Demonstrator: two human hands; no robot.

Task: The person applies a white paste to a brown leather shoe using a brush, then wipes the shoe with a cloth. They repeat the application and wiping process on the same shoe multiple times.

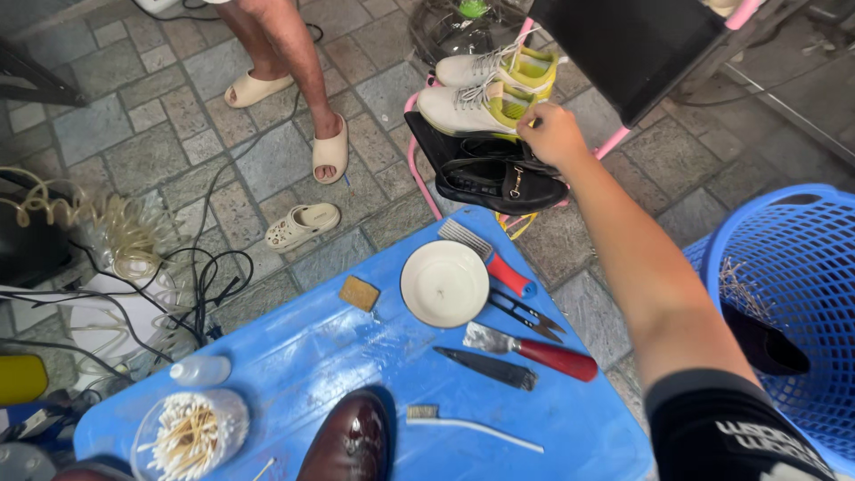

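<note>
Your right hand (552,134) is stretched far past the far edge of the blue tabletop (329,347), fingers curled down onto the pair of white sneakers (481,93) with yellow-green linings, at the heel collar of the nearer one. It looks like a pinch on the collar, but whether the fingers are fully closed is hidden by the knuckles; cannot tell. Your left hand is out of view.

The sneakers sit side by side on a pink-framed rack (414,156) beyond the tabletop's far edge, stacked above black loafers (499,183), likely parked there as a queue. They are off-white mesh with white laces, toes pointing left, a bit grubby.

On the tabletop, tools are laid within reach: a white bowl (443,283) near the far edge, a red-handled brush (490,258) beside it, small scissors (525,313), a red-handled scraper (534,349), a dark blade (488,367), and a toothbrush-like brush (472,426). A brown leather shoe (349,441) is at the near edge, a cotton-swab tub (189,435) at the near-left corner. A blue basket (784,294) stands to the right. Another person's legs in sandals (329,150) stand on the paving.
</note>
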